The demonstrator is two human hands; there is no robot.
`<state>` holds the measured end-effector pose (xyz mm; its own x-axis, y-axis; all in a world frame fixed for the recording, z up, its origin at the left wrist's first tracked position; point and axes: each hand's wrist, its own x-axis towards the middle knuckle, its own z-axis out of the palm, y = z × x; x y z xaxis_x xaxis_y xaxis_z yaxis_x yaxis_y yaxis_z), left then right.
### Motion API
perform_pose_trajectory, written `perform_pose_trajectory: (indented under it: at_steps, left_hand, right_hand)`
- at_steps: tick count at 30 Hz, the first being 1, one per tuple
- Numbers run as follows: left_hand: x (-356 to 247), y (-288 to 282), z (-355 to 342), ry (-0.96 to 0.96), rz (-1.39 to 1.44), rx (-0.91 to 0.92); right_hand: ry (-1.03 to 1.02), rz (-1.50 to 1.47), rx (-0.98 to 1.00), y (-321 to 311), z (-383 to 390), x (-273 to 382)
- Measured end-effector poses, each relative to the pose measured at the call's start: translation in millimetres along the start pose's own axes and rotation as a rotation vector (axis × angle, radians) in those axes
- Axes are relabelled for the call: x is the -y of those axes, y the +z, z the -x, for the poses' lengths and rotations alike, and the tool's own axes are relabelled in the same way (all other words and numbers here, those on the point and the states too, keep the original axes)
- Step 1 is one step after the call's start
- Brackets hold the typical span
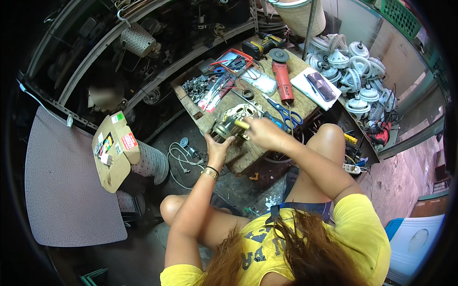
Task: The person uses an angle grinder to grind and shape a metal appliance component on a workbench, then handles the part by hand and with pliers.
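My left hand (pixel 218 147) gripping the metal part (pixel 231 120) at the bench's (pixel 298 62) near edge, my right hand (pixel 264 133) closed round a yellow handle (pixel 242 124) over it, scissors (pixel 282 111) to the right, red grinder (pixel 283 82) beyond

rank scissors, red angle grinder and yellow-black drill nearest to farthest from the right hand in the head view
From the right hand:
1. Scissors, just ahead, rightward
2. Red angle grinder, farther up the wooden table
3. Yellow-black drill, near its far edge

This looks like a cluttered workshop: a red grinder (pixel 282 78), a drill (pixel 260 47) and small metal pieces (pixel 194 89) crowd a wooden surface (pixel 299 63) near heaped white parts (pixel 369 93).
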<state>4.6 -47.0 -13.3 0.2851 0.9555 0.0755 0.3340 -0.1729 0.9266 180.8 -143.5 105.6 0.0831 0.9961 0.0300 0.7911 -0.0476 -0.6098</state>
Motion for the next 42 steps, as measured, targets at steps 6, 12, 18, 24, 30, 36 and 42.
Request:
perform_pose_trajectory:
  at_steps: [6, 12, 18, 24, 30, 36, 42]
  left_hand:
    - [-9, -3, -5, -0.019, 0.145, 0.149]
    - [5, -31, -33, -0.161, 0.34, 0.41]
    - [6, -27, -29, -0.058, 0.167, 0.065]
    - [-1, -13, -40, -0.046, -0.068, -0.049]
    - [-8, -7, -48, 0.034, -0.06, 0.045]
    - [-1, -3, -50, 0.031, -0.109, 0.04]
    - [1, -4, -49, 0.029, -0.029, 0.034]
  right_hand:
    - [0.037, -0.072, -0.101, 11, 11, -16]
    - [-0.087, -0.542, -0.069, 21, 22, -40]
    - [0.083, -1.106, -0.23, -17, 22, -81]
    - [0.253, -1.264, -0.441, -28, 27, -100]
    - [0.254, -1.284, -0.438, -20, 33, -112]
    - [0.251, -1.266, -0.39, -18, 36, -110]
    - [0.307, -1.256, -0.349, -14, 36, -107]
